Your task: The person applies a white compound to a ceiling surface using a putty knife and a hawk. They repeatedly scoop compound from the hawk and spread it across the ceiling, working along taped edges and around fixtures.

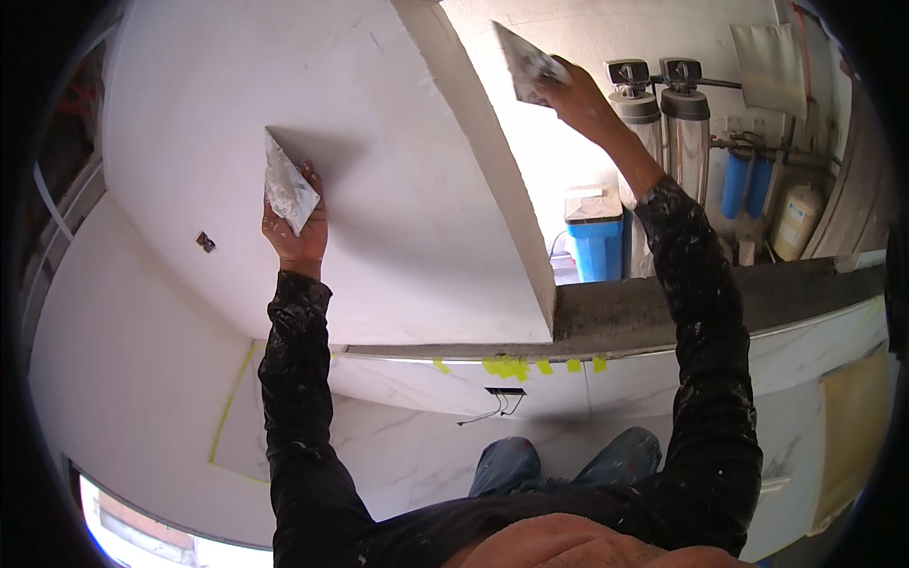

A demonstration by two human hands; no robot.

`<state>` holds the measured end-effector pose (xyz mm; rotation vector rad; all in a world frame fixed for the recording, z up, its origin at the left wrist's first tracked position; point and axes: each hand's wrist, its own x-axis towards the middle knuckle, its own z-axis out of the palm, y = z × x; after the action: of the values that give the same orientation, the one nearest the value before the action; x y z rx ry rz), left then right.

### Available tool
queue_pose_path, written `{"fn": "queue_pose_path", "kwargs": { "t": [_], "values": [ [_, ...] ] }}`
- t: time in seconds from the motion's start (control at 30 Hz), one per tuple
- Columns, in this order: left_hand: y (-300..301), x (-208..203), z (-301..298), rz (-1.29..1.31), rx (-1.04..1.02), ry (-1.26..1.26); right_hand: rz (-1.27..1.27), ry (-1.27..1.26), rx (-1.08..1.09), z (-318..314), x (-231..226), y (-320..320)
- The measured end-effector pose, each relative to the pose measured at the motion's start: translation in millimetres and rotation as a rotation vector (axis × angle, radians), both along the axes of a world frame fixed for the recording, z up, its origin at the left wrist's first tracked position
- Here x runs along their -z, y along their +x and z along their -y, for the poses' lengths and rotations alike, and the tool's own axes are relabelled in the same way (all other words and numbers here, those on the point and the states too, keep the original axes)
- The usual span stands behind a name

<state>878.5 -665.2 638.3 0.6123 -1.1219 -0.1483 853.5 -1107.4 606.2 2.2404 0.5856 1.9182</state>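
My left hand [296, 241] is raised in front of the white wall [398, 208], its fingers wrapped round the underside of a flat plasterer's hawk [305, 197] heaped with white plaster paste [281, 180]. Up at the right, beside the window-like opening, my right hand [579, 99] grips a plastering trowel [521, 62]. The trowel's broad blade is smeared with white and points up and left, past the wall's edge [445, 76]; I cannot tell whether it touches anything. Its handle is mostly hidden by my fingers.
Beyond the opening stand tall filter tanks [684, 133], a blue bin [595, 241] and blue filter housings [748, 185]. A dark ledge [615, 312] lines the opening's bottom. Below are marbled panels with yellow tape [507, 367] and loose wires [502, 407]. A socket hole [205, 241] sits left.
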Motion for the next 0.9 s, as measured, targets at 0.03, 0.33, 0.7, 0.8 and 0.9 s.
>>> {"fn": "queue_pose_path", "kwargs": {
  "t": [0.03, 0.33, 0.7, 0.8, 0.9],
  "values": [
    [1, 1, 1, -0.016, -0.005, 0.000, -0.198, 0.099, -0.013, -10, -8, -6],
    [-5, 4, 2, 0.001, -0.095, -0.007, -0.257, 0.539, -0.582, -97, -19, -52],
    [-8, 1, 6, -0.051, -0.114, -0.009, -0.519, 0.461, -0.797, -40, -78, -12],
    [-11, 2, -2, -0.059, -0.092, -0.004, -0.421, 0.499, -0.441, -92, -69, -51],
    [-9, 6, -4, -0.101, -0.174, -0.040, -0.344, 0.655, -0.729, -92, -36, -79]
  ]
}}
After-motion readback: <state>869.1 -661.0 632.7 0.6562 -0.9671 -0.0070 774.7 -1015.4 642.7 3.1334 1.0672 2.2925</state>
